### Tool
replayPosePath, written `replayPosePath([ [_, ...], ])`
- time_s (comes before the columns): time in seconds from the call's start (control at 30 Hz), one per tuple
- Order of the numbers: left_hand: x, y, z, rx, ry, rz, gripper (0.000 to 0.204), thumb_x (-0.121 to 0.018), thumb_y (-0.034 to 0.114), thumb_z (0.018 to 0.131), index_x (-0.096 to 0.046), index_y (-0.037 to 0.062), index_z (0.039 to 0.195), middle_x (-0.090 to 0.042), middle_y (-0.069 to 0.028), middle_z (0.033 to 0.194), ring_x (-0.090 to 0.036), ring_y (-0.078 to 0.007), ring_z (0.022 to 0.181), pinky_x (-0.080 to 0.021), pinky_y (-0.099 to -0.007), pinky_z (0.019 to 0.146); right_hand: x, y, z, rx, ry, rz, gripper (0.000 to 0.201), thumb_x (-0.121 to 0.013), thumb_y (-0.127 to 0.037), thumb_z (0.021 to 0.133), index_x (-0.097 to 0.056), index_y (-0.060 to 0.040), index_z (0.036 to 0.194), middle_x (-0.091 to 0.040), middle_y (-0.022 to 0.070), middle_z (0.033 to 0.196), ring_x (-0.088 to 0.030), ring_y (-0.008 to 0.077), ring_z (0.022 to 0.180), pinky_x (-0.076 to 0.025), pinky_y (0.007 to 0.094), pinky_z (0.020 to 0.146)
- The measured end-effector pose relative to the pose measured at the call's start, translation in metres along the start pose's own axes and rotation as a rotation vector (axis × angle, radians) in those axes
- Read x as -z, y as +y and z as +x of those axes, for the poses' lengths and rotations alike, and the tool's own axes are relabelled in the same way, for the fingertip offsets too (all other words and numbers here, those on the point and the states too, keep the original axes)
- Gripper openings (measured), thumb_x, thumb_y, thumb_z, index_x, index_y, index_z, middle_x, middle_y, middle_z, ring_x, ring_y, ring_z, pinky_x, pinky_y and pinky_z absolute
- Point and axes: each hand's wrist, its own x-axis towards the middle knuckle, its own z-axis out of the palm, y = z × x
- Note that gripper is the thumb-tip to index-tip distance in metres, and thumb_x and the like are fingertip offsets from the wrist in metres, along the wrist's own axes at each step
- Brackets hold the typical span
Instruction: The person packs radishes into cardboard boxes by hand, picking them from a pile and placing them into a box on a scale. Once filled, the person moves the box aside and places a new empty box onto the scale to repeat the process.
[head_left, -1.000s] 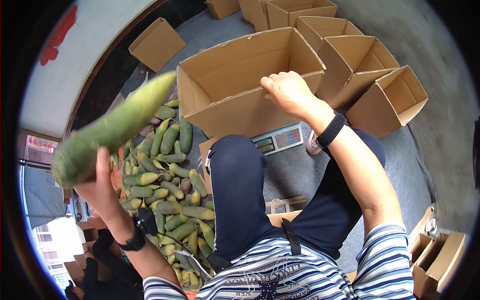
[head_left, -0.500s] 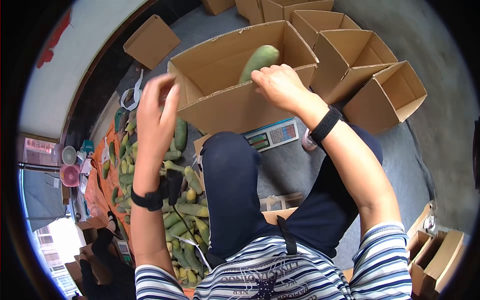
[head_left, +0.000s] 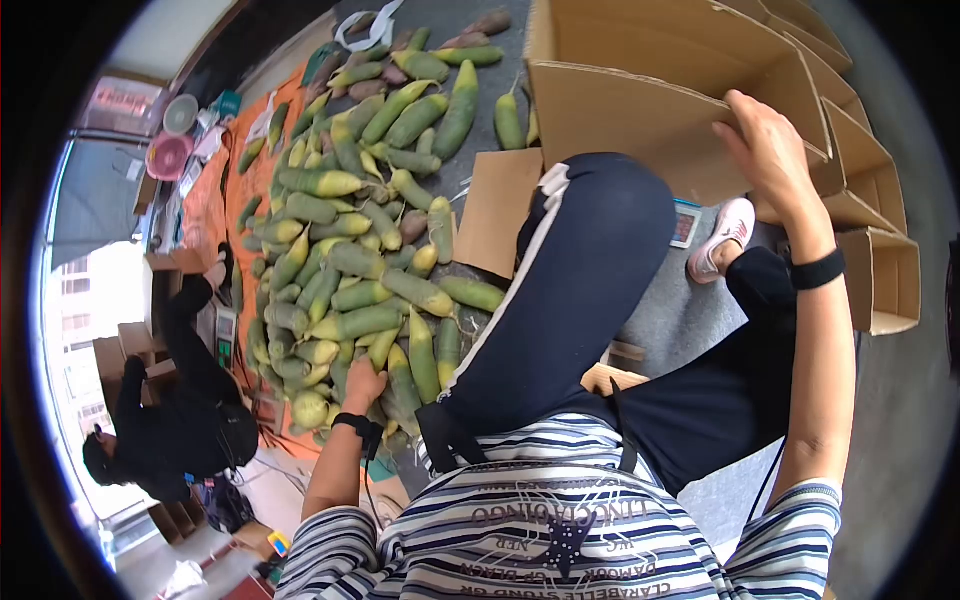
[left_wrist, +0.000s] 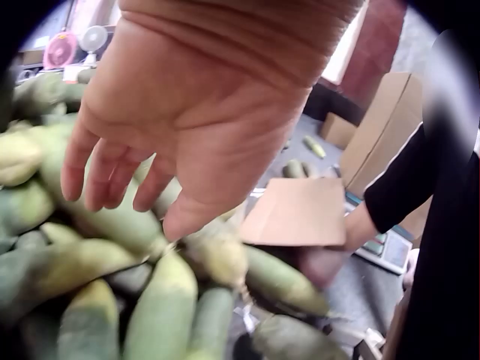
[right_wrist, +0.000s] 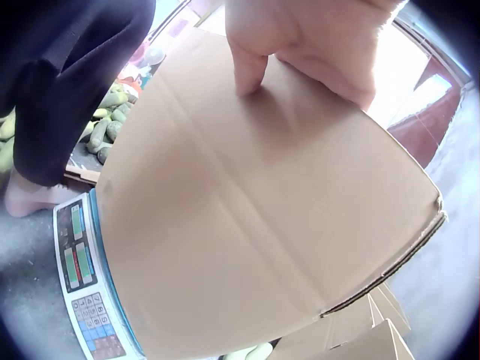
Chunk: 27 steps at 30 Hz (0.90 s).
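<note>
My left hand (head_left: 363, 385) is over the near edge of a big heap of green radishes (head_left: 345, 262). In the left wrist view its fingers hang loosely apart, thumb lowered, right above a pale green radish (left_wrist: 124, 225); nothing is gripped. My right hand (head_left: 770, 145) holds the near rim of a large cardboard box (head_left: 630, 125). The right wrist view shows the thumb on the box's outer wall (right_wrist: 225, 202) and the other fingers over the rim. The box stands on a digital scale (right_wrist: 82, 255). Its floor is hidden.
More open cardboard boxes (head_left: 880, 280) line the right side. A cardboard flap (head_left: 492, 215) lies between the heap and my knee (head_left: 610, 200). Orange sheeting (head_left: 250, 185) spreads under the radishes. Another person in dark clothes (head_left: 195, 440) is at the left.
My left hand carried a green radish to the box, let it go inside, then came back down to the heap. My right hand stayed on the rim. The view has turned left.
</note>
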Motion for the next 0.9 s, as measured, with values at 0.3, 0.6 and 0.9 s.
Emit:
replayPosePath([
  [0.3, -0.039, -0.047, -0.003, 0.226, 0.085, -0.151, 0.059, -0.075, 0.024, 0.074, -0.046, -0.0055, 0.117, -0.051, -0.0303, 0.119, -0.052, -0.0437, 0.112, -0.045, -0.0441, 0.095, -0.002, 0.002, 0.0, -0.068, -0.05, -0.033, 0.026, -0.064, -0.021, 0.086, -0.055, -0.0035, 0.103, -0.064, 0.0167, 0.093, -0.061, 0.0354, 0.092, -0.049, 0.0437, 0.078],
  [0.6, -0.05, -0.07, 0.017, 0.329, -0.033, -0.222, 0.07, -0.081, 0.028, 0.068, -0.047, -0.0078, 0.118, -0.053, -0.029, 0.122, -0.052, -0.0412, 0.115, -0.046, -0.0437, 0.095, -0.003, 0.004, 0.002, -0.072, -0.071, -0.058, 0.029, -0.064, -0.022, 0.086, -0.055, -0.0035, 0.107, -0.065, 0.0171, 0.096, -0.061, 0.0353, 0.094, -0.049, 0.0431, 0.078],
  [0.9, -0.05, -0.037, -0.007, 0.266, 0.107, -0.099, 0.081, -0.085, 0.034, 0.057, -0.051, -0.0065, 0.118, -0.051, -0.0299, 0.123, -0.053, -0.043, 0.113, -0.046, -0.0433, 0.096, -0.005, 0.007, 0.002, -0.004, -0.015, -0.052, 0.028, -0.065, -0.019, 0.083, -0.055, -0.0021, 0.102, -0.064, 0.0166, 0.092, -0.061, 0.0359, 0.091, -0.05, 0.0436, 0.076],
])
